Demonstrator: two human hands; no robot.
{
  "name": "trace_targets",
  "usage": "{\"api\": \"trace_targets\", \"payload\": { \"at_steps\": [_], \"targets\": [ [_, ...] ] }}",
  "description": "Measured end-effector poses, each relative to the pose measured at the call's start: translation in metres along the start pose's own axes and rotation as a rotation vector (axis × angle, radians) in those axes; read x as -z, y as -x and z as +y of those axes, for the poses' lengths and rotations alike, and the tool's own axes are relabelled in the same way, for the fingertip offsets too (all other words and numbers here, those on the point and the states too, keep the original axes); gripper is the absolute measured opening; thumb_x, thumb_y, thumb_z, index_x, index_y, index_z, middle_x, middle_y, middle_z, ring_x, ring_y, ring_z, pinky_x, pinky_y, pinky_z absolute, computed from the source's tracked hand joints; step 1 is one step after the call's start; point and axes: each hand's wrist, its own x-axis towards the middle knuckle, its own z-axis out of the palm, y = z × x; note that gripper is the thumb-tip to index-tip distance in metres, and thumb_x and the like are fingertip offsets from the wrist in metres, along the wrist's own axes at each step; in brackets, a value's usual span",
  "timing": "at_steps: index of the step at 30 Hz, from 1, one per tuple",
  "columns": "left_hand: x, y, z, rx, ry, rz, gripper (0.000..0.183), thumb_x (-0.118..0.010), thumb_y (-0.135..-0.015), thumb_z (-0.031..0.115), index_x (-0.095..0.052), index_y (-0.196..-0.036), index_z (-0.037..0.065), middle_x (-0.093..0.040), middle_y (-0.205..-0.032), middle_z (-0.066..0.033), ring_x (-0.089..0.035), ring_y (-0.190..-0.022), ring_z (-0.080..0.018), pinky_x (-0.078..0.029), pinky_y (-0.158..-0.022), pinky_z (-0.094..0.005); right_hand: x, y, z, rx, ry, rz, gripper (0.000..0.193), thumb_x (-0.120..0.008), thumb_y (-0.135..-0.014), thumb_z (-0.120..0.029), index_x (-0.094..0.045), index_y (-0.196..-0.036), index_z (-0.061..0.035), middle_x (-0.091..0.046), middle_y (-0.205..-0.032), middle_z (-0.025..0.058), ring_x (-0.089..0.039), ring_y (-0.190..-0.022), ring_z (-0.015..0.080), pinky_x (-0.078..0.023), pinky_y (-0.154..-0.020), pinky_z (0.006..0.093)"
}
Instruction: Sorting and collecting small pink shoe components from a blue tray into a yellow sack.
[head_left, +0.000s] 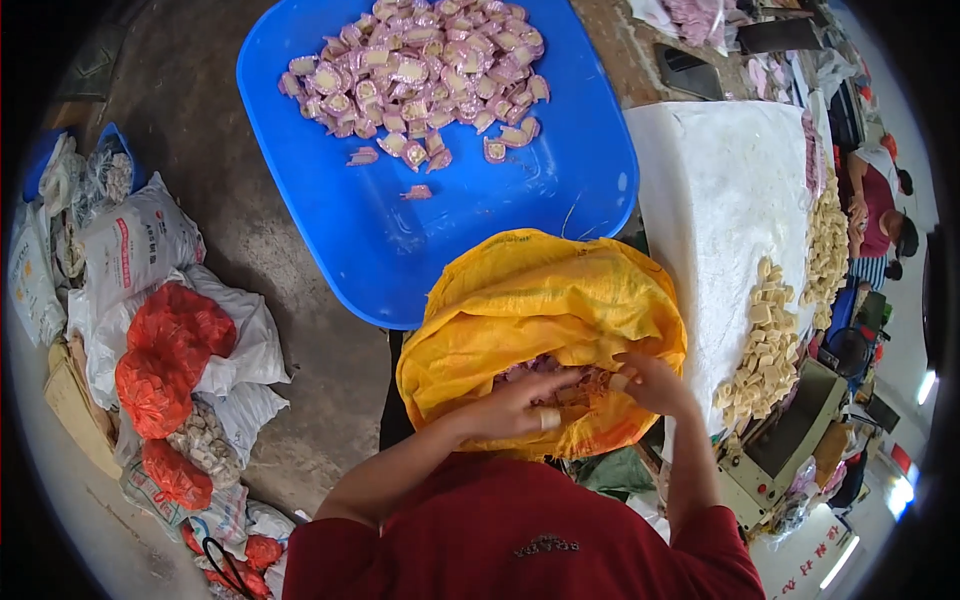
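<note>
Yellow sack (pixel 545 272) | blue tub (pixel 400 245) ahead | floor (pixel 300 375), bags (pixel 178 345) left | white sheet (pixel 715 200) right

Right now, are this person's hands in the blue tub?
No: the left hand and right hand are at the opening of the yellow sack.

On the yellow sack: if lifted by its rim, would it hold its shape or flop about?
Probably floppy: the yellow sack is creased and its rim slumps in folds. Its load would likely shift, since small pinkish pieces show inside. Weight is harder to judge, as the filling's depth is hidden.
</note>
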Motion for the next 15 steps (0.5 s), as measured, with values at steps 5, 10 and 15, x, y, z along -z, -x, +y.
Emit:
{"api": "trace_targets", "payload": {
  "at_steps": [5, 10, 15],
  "targets": [
    [0.096, 0.03, 0.072, -0.02, 0.452, 0.137, 0.05, -0.064, -0.087, 0.023, -0.05, -0.133, 0.008, -0.062, -0.117, -0.0107, -0.058, -0.106, -0.0231, -0.047, -0.091, -0.0364, 0.084, -0.058, -0.097, 0.516, -0.415, 0.139, 0.039, -0.07, -0.081, -0.014, -0.058, -0.118, -0.0079, -0.062, -0.107, 0.0107, -0.061, -0.093, 0.0187, -0.05, -0.079, 0.0296],
    [0.247, -0.011, -0.007, 0.375, -0.804, 0.994, 0.066, -0.074, -0.075, 0.016, -0.047, -0.135, 0.02, -0.04, -0.135, -0.0156, -0.038, -0.124, -0.0373, -0.036, -0.1, -0.0486, 0.072, -0.242, -0.151, 0.472, 0.276, 0.403, 0.057, -0.073, -0.078, -0.018, -0.051, -0.13, -0.012, -0.041, -0.135, 0.0187, -0.047, -0.121, 0.0325, -0.04, -0.101, 0.0404],
    [0.324, -0.038, -0.05, 0.521, -1.14, 0.984, 0.071, -0.075, -0.074, 0.011, -0.045, -0.135, 0.031, -0.026, -0.142, -0.0151, -0.031, -0.126, -0.0411, -0.036, -0.097, -0.0547, 0.051, -0.345, -0.155, 0.243, 0.366, 0.471, 0.061, -0.073, -0.076, -0.016, -0.05, -0.133, -0.0197, -0.03, -0.144, 0.019, -0.039, -0.124, 0.0438, -0.036, -0.106, 0.0446]
  ]
}}
